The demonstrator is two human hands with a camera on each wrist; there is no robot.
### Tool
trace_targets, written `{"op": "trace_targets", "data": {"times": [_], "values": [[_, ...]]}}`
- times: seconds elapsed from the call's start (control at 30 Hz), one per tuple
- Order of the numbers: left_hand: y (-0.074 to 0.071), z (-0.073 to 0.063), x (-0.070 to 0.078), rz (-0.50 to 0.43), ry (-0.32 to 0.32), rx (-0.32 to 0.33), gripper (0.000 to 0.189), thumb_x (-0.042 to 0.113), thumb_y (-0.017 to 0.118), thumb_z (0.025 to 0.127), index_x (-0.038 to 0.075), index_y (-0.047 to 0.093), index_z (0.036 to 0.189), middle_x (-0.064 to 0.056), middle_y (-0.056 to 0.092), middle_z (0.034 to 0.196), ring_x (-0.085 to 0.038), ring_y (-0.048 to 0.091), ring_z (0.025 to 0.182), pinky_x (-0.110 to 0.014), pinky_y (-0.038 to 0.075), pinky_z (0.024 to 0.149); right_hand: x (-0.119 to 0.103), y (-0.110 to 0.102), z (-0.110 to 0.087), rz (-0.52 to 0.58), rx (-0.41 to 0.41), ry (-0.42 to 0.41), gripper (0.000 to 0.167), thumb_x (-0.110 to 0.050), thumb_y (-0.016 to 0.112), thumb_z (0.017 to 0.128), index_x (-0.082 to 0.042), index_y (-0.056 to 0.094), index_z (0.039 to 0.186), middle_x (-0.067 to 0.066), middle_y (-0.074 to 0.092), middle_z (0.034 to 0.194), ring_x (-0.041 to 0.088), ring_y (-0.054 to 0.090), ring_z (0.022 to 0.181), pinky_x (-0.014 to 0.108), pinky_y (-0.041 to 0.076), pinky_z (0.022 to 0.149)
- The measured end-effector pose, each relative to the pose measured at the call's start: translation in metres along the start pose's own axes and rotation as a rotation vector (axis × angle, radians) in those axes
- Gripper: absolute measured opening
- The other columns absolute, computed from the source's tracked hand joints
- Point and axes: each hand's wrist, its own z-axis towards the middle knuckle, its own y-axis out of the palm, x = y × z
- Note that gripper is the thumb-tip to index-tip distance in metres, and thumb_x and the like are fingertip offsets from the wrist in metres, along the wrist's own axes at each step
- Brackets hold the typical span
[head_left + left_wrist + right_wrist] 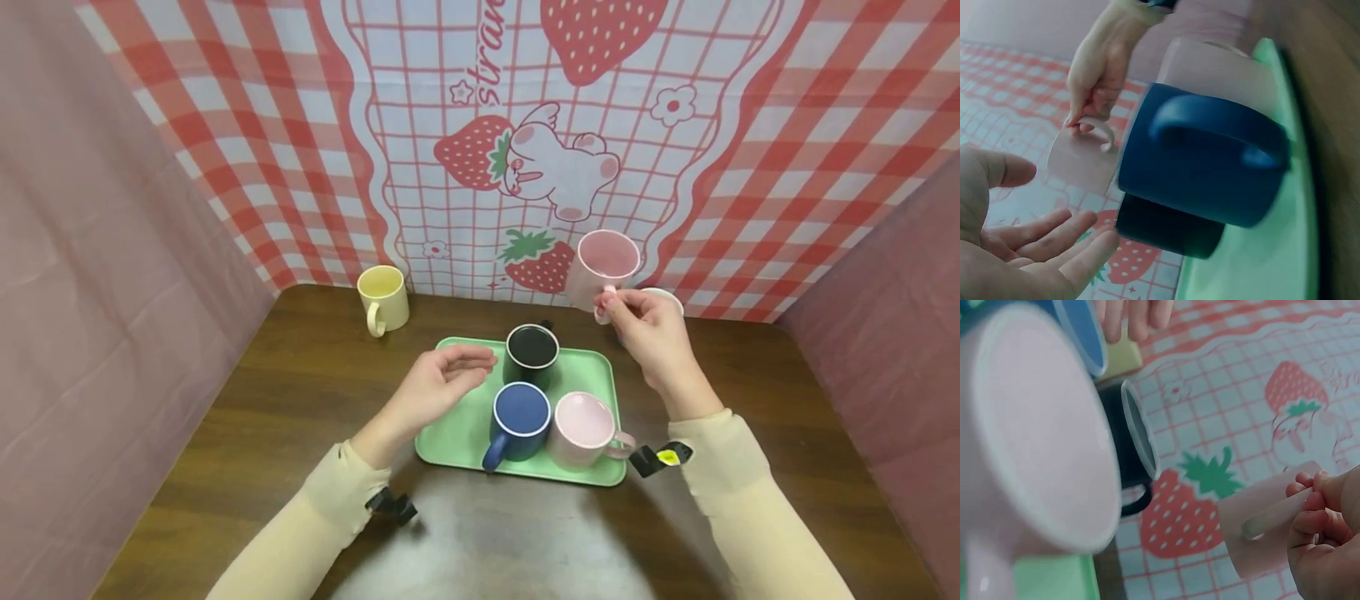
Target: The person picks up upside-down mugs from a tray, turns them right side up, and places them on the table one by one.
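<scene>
My right hand [654,333] pinches the handle of a pink mug [606,265] and holds it raised at the back right. The right wrist view shows thumb and fingers closed on that handle [1277,515]. Over the left part of a green tray [457,429], my left hand [438,383] hovers with relaxed fingers and holds nothing. Its fingertips are beside a black mug [531,354] at the tray's back. In front of that stand a blue mug [520,421], handle toward the front left, and a lighter pink mug [581,433], handle to the right.
A yellow mug [384,300] stands at the back left of the wooden table [300,400]. Behind my right hand shows the white rim [667,296] of another mug, mostly hidden. A strawberry-patterned cloth [420,208] hangs along the back, with pink cloth at both sides.
</scene>
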Motion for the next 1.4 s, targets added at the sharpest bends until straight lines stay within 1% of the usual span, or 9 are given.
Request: {"op": "trace_targets", "data": {"times": [0.13,0.3,0.43,0.63,0.83,0.93,1.1,1.2,1.4], "values": [[0.002,-0.007,-0.004,0.234,0.082,-0.071,0.048,0.008,0.073,0.102,-0.007,0.061,0.147,-0.024,0.067,0.146,-0.043,0.064,0.136,-0.047,0.054,0.113,0.016,-0.005,0.003,-0.011,0.007,0.019,0.033,-0.014,0.066,0.111,0.018,0.073,0.119,-0.012,0.073,0.087,0.0,0.061,0.084,0.011,0.051,0.073],[0.011,-0.014,-0.004,0.523,0.209,-0.135,0.069,0.021,0.08,0.098,-0.005,0.053,0.156,-0.021,0.059,0.157,-0.039,0.06,0.142,-0.048,0.051,0.117,0.032,-0.005,0.005,-0.04,0.021,0.066,0.036,-0.017,0.065,0.112,0.018,0.072,0.118,-0.014,0.074,0.089,-0.003,0.061,0.086,0.01,0.051,0.077],[0.021,-0.018,-0.005,0.644,0.265,-0.174,0.078,0.028,0.082,0.097,-0.005,0.048,0.16,-0.022,0.054,0.162,-0.036,0.053,0.15,-0.049,0.043,0.124,0.043,-0.002,0.005,-0.137,0.053,0.101,0.037,-0.022,0.065,0.112,0.013,0.076,0.114,-0.005,0.076,0.091,-0.003,0.059,0.084,0.011,0.05,0.074],[0.031,-0.02,-0.009,0.636,0.253,-0.199,0.081,0.03,0.084,0.097,-0.006,0.048,0.16,-0.022,0.051,0.164,-0.036,0.052,0.151,-0.049,0.042,0.125,0.064,0.004,0.005,-0.253,0.064,0.099,0.034,-0.023,0.066,0.112,0.008,0.079,0.109,0.013,0.078,0.094,-0.002,0.057,0.081,0.011,0.047,0.07],[0.035,-0.021,-0.013,0.664,0.245,-0.286,0.087,0.029,0.079,0.102,-0.008,0.035,0.166,-0.024,0.034,0.174,-0.035,0.037,0.16,-0.049,0.033,0.129,0.081,0.007,0.006,-0.265,0.045,0.087,0.031,-0.017,0.064,0.112,0.01,0.077,0.104,0.018,0.075,0.086,0.002,0.059,0.069,0.013,0.049,0.061],[0.035,-0.02,-0.015,0.687,0.252,-0.308,0.087,0.027,0.076,0.104,-0.008,0.029,0.168,-0.024,0.028,0.177,-0.034,0.031,0.163,-0.048,0.031,0.13,0.087,0.009,0.007,-0.301,0.035,0.068,0.03,-0.015,0.063,0.112,0.01,0.077,0.103,0.021,0.074,0.083,0.004,0.062,0.065,0.014,0.049,0.059],[0.037,-0.016,-0.018,0.697,0.256,-0.262,0.086,0.028,0.079,0.101,-0.01,0.034,0.165,-0.025,0.034,0.173,-0.036,0.038,0.159,-0.048,0.035,0.129,0.094,0.01,0.009,-0.38,0.03,0.045,0.028,-0.012,0.061,0.112,0.009,0.078,0.104,0.021,0.076,0.084,0.0,0.061,0.064,0.013,0.046,0.058],[0.037,-0.015,-0.02,0.683,0.246,-0.226,0.087,0.028,0.084,0.098,-0.011,0.04,0.162,-0.026,0.042,0.169,-0.037,0.045,0.156,-0.049,0.038,0.127,0.096,0.01,0.01,-0.376,0.028,0.051,0.028,-0.011,0.061,0.111,0.01,0.078,0.105,0.023,0.077,0.087,0.0,0.061,0.065,0.013,0.047,0.058],[0.034,-0.013,-0.021,0.671,0.211,-0.212,0.088,0.03,0.088,0.095,-0.005,0.044,0.163,-0.021,0.046,0.167,-0.033,0.049,0.153,-0.046,0.041,0.125,0.098,0.011,0.01,-0.364,0.018,0.068,0.029,-0.012,0.061,0.112,0.012,0.077,0.106,0.026,0.077,0.092,0.004,0.065,0.067,0.012,0.051,0.059]]}}
